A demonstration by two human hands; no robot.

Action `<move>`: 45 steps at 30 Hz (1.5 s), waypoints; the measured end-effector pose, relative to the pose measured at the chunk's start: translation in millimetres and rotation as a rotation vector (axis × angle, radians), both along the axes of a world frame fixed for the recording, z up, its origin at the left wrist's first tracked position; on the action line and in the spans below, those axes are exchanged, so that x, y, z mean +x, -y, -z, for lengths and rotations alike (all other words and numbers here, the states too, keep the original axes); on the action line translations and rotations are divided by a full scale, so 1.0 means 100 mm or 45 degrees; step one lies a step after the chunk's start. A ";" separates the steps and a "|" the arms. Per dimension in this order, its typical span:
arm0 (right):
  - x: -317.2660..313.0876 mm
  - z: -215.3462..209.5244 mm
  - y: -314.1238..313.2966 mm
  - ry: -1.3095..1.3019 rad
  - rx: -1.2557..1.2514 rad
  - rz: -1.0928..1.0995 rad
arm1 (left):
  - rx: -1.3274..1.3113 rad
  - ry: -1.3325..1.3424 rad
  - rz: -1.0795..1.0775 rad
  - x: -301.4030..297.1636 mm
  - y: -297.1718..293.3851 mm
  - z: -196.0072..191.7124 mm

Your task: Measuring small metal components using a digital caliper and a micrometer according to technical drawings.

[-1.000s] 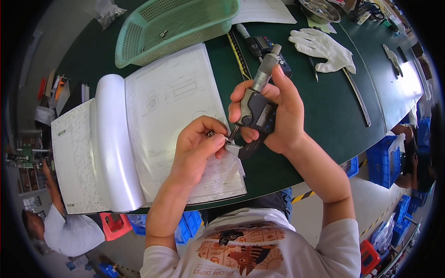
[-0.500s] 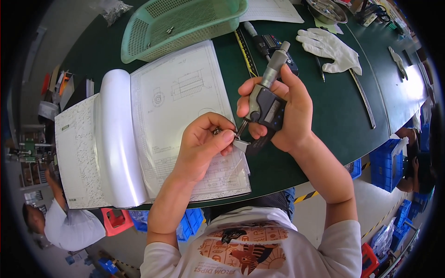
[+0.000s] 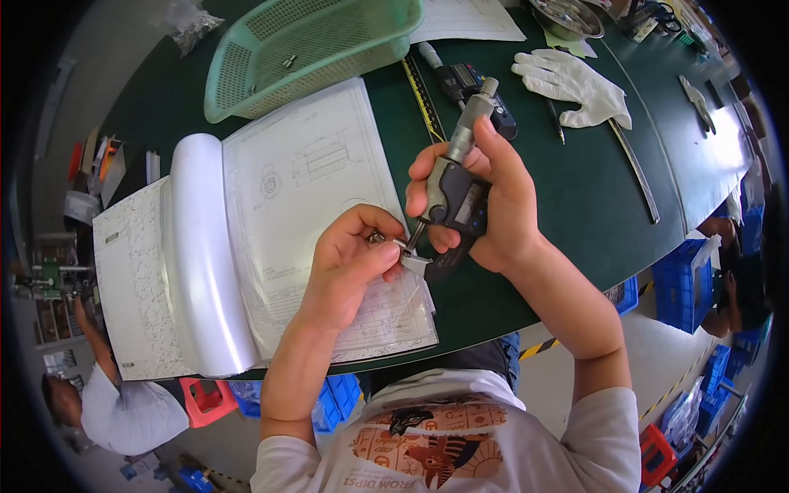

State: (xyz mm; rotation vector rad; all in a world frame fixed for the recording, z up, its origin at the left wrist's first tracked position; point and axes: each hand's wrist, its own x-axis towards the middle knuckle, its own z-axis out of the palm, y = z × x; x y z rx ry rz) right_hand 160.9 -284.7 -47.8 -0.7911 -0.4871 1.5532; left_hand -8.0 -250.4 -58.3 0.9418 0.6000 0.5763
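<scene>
My right hand [image 3: 511, 205] is wrapped around a digital micrometer [image 3: 445, 191], its silver thimble [image 3: 467, 127] pointing up and away from me. My left hand [image 3: 345, 267] is closed in a pinch by the micrometer's jaw end. A small shiny metal part [image 3: 376, 237] shows between the left thumb and fingers; most of it is hidden. The part's end lies at the gap between spindle and anvil, but I cannot tell whether the faces touch it. Both hands are above the lower right of an open binder [image 3: 308, 234] with a technical drawing in a clear sleeve.
Beyond the binder stands a green plastic basket [image 3: 316, 70] with a few small metal parts. A second digital micrometer [image 3: 470, 80], a yellow-black ruler [image 3: 423, 100], a white glove [image 3: 571, 86], a pen [image 3: 556, 122] and a steel rule [image 3: 634, 171] lie on the green table. A metal bowl [image 3: 567, 18] sits far right.
The whole view has shifted slightly, so the table items and both hands appear a little further left. The grip on the micrometer and metal part looks the same.
</scene>
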 end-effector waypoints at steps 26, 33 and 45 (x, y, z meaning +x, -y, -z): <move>0.00 -0.03 0.01 -0.099 0.007 0.010 | 0.010 0.086 -0.042 -0.01 0.00 0.02; 0.02 0.00 0.01 -0.124 0.040 -0.023 | 0.010 0.046 -0.033 0.00 0.00 -0.01; 0.01 0.02 0.01 -0.104 0.084 -0.014 | 0.022 0.019 -0.021 -0.01 0.01 -0.01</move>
